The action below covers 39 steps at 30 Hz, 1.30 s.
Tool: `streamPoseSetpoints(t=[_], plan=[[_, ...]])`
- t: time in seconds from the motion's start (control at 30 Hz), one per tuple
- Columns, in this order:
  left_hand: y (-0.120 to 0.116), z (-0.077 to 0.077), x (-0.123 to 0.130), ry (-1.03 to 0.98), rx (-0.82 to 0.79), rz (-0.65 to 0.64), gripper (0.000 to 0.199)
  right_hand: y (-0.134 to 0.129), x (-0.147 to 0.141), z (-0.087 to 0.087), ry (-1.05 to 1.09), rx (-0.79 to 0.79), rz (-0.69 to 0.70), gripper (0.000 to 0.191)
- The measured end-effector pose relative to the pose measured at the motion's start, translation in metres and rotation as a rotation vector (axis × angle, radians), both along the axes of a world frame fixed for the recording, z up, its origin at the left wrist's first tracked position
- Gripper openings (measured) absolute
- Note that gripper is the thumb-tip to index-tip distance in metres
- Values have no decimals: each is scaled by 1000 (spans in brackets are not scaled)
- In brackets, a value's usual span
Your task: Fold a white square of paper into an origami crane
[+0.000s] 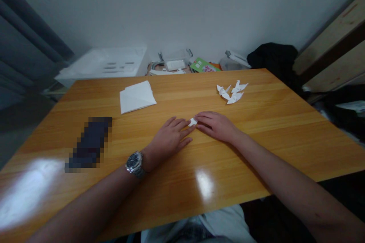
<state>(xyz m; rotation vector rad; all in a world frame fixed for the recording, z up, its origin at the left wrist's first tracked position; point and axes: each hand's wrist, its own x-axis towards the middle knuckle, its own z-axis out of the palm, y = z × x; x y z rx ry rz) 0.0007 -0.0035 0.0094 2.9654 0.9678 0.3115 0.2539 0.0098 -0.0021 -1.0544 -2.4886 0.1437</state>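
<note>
A small piece of folded white paper (192,122) lies on the table between my two hands, partly covered by fingertips. My left hand (173,134) rests low over the wood with its fingers stretched and spread; its fingertips touch the left side of the paper. From the right, my right hand (215,124) has its fingers and thumb closed about the paper's other edge. Beyond my right hand stand several folded white paper cranes (235,93) in a cluster. A stack of white paper sheets (137,97) lies farther off to the left.
A dark, pixelated flat object (90,142) lies on the left of the wooden table (159,193). Behind the far edge are a white plastic tray (105,60), a green booklet (203,65) and a black bundle (272,57). A watch (134,162) is on my left wrist.
</note>
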Motion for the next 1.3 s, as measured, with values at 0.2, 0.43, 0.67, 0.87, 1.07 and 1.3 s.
streamPoseSetpoints(t=[0.2,0.43,0.67,0.87,1.07,1.3], plan=[[-2,-1,2,-9,-32,1,50,-6,0,5,-143,-43,12,52],[-3,1,3,-21,-67,18,49,-10,2,-3,-182,-98,-7,58],[-3,1,3,-7,-69,28,48,-13,2,-6,-207,-163,-90,64],[-3,0,2,6,-66,22,49,-11,2,-4,-217,-180,-198,66],[-3,2,2,-7,-76,24,49,-10,3,-1,-240,-194,-207,68],[-3,4,2,-36,-68,11,45,-10,4,-6,-227,-169,-193,67]])
